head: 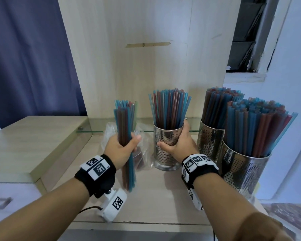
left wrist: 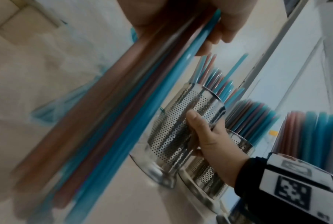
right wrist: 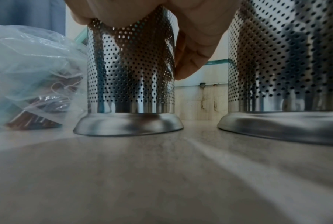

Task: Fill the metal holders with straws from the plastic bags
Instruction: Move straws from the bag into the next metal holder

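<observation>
My left hand [head: 121, 147] is wrapped tight around a bundle of straws [head: 126, 136], with the thumb across the front and the fingers curled behind. The bundle stands almost straight up, blue and brown straws together, and sticks out above and below my fist. My right hand [head: 178, 142] is curled round the middle holder [head: 165, 153], thumb on the near side and fingers round the far side.

The bundle is just to the left of the middle holder, apart from it. Its low ends hang near the wooden top [head: 155, 197], but I cannot tell if they touch it.

The middle holder is a shiny metal cup full of little holes. It stands upright on its wide foot and has blue and brown straws fanning out of it, with room left. To the right are two more metal holders, a back holder [head: 209, 141] and a front holder [head: 245, 173]. Both are packed full of straws.

Behind my left hand lies a crumpled clear plastic bag [right wrist: 33, 72], just beside the middle holder's foot. Some brown straws show through it. In the left wrist view the straws I hold look blurry.
</observation>
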